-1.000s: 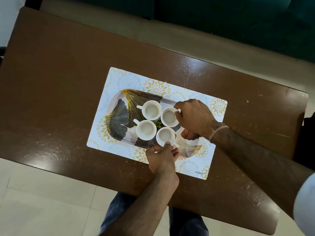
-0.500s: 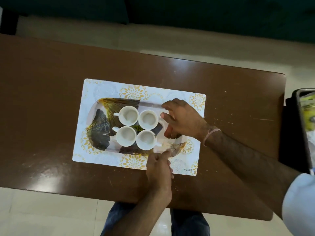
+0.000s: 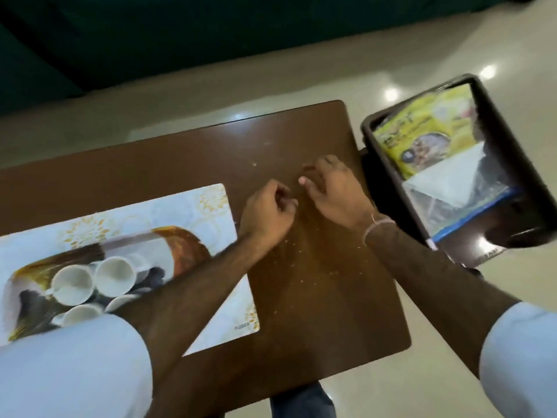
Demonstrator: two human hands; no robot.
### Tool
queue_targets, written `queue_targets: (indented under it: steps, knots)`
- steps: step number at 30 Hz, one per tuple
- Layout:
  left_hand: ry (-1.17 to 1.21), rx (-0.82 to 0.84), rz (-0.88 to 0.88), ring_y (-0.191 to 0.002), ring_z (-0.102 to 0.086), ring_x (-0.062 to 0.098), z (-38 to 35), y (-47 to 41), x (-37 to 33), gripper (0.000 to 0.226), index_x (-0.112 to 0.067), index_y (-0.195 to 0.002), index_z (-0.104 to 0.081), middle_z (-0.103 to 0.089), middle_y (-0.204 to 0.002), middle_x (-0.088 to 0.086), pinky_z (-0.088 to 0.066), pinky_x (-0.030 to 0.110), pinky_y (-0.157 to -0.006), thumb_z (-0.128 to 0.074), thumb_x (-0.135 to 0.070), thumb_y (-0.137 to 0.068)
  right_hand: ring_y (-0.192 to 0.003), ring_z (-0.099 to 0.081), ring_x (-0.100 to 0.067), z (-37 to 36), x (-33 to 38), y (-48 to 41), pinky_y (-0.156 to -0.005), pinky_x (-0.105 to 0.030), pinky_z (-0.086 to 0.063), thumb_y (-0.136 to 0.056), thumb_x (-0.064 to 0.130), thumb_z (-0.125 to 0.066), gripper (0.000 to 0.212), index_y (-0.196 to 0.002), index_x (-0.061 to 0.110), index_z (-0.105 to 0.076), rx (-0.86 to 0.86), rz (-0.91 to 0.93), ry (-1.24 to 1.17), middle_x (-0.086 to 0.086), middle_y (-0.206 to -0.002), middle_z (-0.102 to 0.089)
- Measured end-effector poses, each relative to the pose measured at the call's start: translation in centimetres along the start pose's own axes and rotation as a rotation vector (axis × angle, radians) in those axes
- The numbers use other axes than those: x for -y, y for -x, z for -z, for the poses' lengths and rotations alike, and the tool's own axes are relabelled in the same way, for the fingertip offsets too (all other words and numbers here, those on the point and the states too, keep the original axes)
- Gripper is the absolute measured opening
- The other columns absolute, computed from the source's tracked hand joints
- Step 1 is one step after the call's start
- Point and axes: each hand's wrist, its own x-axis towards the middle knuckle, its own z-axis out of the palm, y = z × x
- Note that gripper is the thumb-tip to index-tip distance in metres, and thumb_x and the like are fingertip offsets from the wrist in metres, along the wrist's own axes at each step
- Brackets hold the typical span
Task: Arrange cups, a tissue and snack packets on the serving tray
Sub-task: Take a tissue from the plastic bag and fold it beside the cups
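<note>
The leaf-patterned serving tray [image 3: 180, 245] sits on a white placemat [image 3: 193, 206] at the left, holding several white cups [image 3: 114, 274]; my left forearm covers some of them. My left hand [image 3: 268, 212] hovers over the bare brown table [image 3: 316, 282], fingers loosely curled, holding nothing. My right hand [image 3: 334, 191] is beside it, fingers spread, empty. At the right, off the table, a dark bin [image 3: 391, 173] holds a yellow snack packet [image 3: 422, 137], a white folded tissue [image 3: 452, 179] and a clear blue-edged packet [image 3: 470, 215].
The table's right edge ends just left of the dark bin, with a small gap between them. Crumbs speckle the wood near my hands. Pale tiled floor surrounds the table, and a dark green sofa lies beyond it.
Both hands have left the cups and moved right across the table toward the bin. The view has swung right, bringing the bin with packets and tissue into sight.
</note>
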Motion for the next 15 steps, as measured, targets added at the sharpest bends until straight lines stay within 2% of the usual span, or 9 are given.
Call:
queue_targets:
  steps: [3, 7, 9, 12, 15]
  knots:
    - [-0.069, 0.081, -0.091, -0.094, -0.065, 0.014, -3.3, -3.0, -3.2, 0.021, -0.02, -0.11, -0.063, -0.069, -0.104, -0.004, -0.056, 0.033, -0.082, -0.067, -0.027, -0.09, -0.11, -0.061, -0.028, 2.6, -4.9, 0.7, -0.097, -0.044, -0.05, -0.097, 0.031, -0.056, 0.034, -0.125, 0.012, -0.06, -0.086, -0.092, -0.06, -0.011, -0.126, -0.057]
    - [-0.124, 0.106, -0.224, -0.09, -0.061, 0.014, -8.5, -6.1, -7.9, 0.019, -0.016, -0.104, -0.064, -0.067, -0.1, 0.001, -0.048, 0.027, -0.077, -0.069, -0.023, -0.087, -0.104, -0.061, -0.033, 5.2, -11.1, 2.4, -0.088, -0.041, -0.049, -0.096, 0.027, -0.059, 0.031, -0.117, 0.005, -0.063, -0.248, -0.204, -0.079, -0.016, -0.117, -0.06]
    - [-0.14, 0.14, -0.293, -0.088, -0.058, 0.013, -11.2, -7.1, -10.4, 0.018, -0.014, -0.101, -0.064, -0.065, -0.1, 0.002, -0.049, 0.029, -0.077, -0.07, -0.022, -0.085, -0.1, -0.062, -0.032, 6.1, -13.9, 3.6, -0.085, -0.037, -0.049, -0.095, 0.027, -0.06, 0.028, -0.116, 0.008, -0.064, -0.321, -0.267, -0.098, -0.014, -0.116, -0.061]
    - [-0.189, 0.201, -0.406, -0.093, -0.061, 0.02, -14.8, -7.7, -13.3, 0.021, -0.014, -0.101, -0.063, -0.065, -0.101, 0.002, -0.054, 0.038, -0.08, -0.068, -0.026, -0.084, -0.089, -0.064, -0.028, 6.9, -17.7, 5.5, -0.085, -0.035, -0.048, -0.094, 0.027, -0.06, 0.025, -0.115, 0.012, -0.064, -0.407, -0.373, -0.162, -0.01, -0.117, -0.06]
    - [-0.245, 0.278, -0.506, -0.091, -0.06, 0.019, -18.4, -7.4, -15.8, 0.023, -0.017, -0.102, -0.062, -0.064, -0.096, -0.001, -0.054, 0.04, -0.079, -0.068, -0.03, -0.084, -0.094, -0.062, -0.023, 7.4, -21.1, 7.5, -0.088, -0.03, -0.046, -0.095, 0.026, -0.06, 0.024, -0.115, 0.013, -0.062, -0.503, -0.522, -0.196, -0.008, -0.118, -0.059]
